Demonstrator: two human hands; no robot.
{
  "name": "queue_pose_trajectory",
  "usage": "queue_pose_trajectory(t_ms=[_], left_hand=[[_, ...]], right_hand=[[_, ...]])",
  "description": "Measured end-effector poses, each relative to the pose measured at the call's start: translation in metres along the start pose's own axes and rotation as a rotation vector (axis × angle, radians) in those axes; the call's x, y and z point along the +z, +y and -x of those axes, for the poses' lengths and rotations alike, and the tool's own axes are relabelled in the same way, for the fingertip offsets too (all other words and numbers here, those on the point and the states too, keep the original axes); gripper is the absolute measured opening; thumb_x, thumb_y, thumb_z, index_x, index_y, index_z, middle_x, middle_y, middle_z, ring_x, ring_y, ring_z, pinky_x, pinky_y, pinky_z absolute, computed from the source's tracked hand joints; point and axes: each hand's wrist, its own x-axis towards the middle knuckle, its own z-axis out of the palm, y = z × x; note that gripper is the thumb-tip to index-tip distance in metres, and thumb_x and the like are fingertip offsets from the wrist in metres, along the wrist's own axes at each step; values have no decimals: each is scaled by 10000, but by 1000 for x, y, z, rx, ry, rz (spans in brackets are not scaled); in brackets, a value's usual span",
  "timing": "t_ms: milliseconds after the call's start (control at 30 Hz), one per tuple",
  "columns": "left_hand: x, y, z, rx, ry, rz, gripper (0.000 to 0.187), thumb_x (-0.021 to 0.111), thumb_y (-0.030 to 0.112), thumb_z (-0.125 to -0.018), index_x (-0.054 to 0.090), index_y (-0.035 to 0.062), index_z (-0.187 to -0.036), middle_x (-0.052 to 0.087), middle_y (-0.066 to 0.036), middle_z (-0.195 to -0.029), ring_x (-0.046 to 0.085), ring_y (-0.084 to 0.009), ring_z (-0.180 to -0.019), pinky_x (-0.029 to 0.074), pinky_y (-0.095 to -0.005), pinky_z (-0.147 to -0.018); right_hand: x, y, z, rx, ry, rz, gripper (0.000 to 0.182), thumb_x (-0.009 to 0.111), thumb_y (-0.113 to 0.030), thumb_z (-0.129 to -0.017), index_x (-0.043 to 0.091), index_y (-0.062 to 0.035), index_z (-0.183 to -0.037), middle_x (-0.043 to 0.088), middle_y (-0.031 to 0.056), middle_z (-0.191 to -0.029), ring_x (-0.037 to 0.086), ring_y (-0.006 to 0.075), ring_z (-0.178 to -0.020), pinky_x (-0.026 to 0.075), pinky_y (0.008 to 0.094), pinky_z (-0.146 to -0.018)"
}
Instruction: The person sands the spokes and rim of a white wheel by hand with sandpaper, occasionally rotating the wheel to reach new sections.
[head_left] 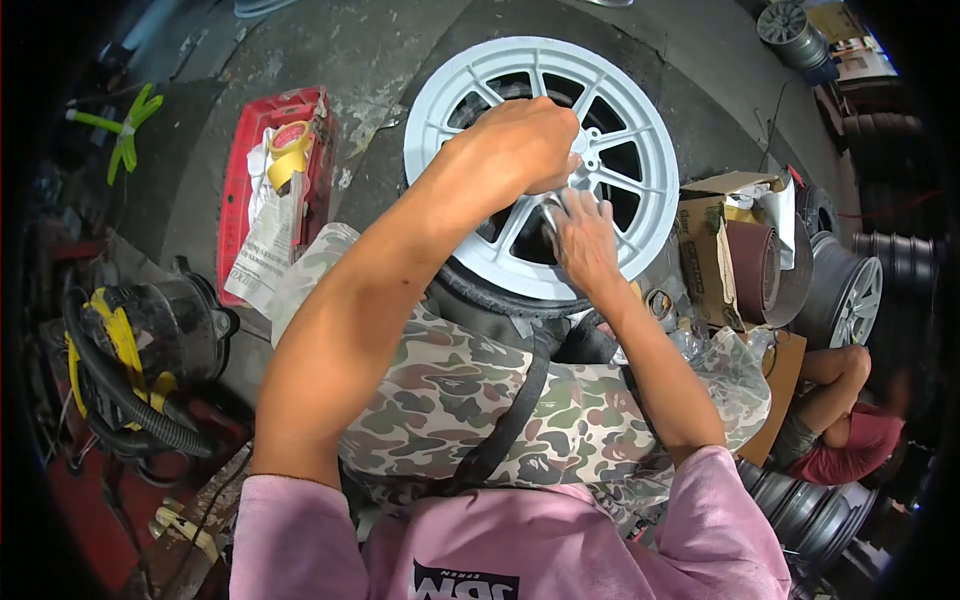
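Red tray (240,190) with yellow tape roll (288,150) lay upper left; vacuum (150,340) left; sandpaper roll (755,270) right.

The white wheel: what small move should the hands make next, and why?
Probably slide the right hand along the spoke it presses, toward the rim, while the left hand steadies the white wheel at its hub. Both hands sit at the centre; what the right one holds is too small to tell.
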Motion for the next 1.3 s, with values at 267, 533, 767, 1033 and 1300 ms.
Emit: queue_pose_trajectory(t_ms=[267,533,767,1033,1300], left_hand=[[-4,1,2,-8,-5,6,352,639,312,-931,711,-32,-956,691,-262,-890,676,-435,-892,530,-486,-828],[-5,3,7,-8,4,39,356,631,315,-934,712,-31,-959,689,-266,-925,671,-434,-920,528,-487,-828],[-6,-4,16,-39,25,27,350,634,310,-933,714,-29,-962,691,-264,-906,672,-437,-907,527,-490,-820],[-12,5,14,-30,-16,42,336,636,299,-931,713,-27,-962,691,-265,-899,673,-439,-901,527,-486,-822],[-10,3,14,-28,13,32,335,633,293,-932,707,-33,-952,692,-258,-888,674,-434,-893,529,-482,-816]], right_hand=[[-13,-5,14,94,-37,-138,238,659,-208,-863,682,-47,-1037,591,129,-1094,540,295,-1016,397,450,-846],[4,-19,8,144,47,29,196,633,-196,-864,677,-48,-985,599,136,-1061,555,299,-1016,404,459,-851],[-32,-3,31,202,-456,-310,198,634,-200,-882,689,-11,-901,626,171,-986,609,365,-919,491,474,-787],[15,-12,-3,56,64,-74,235,644,-173,-876,669,-43,-1070,570,150,-1105,541,305,-1024,413,447,-829],[9,-5,1,37,-22,1,239,657,-198,-862,673,-69,-1063,562,97,-1115,524,263,-1022,383,428,-840]])
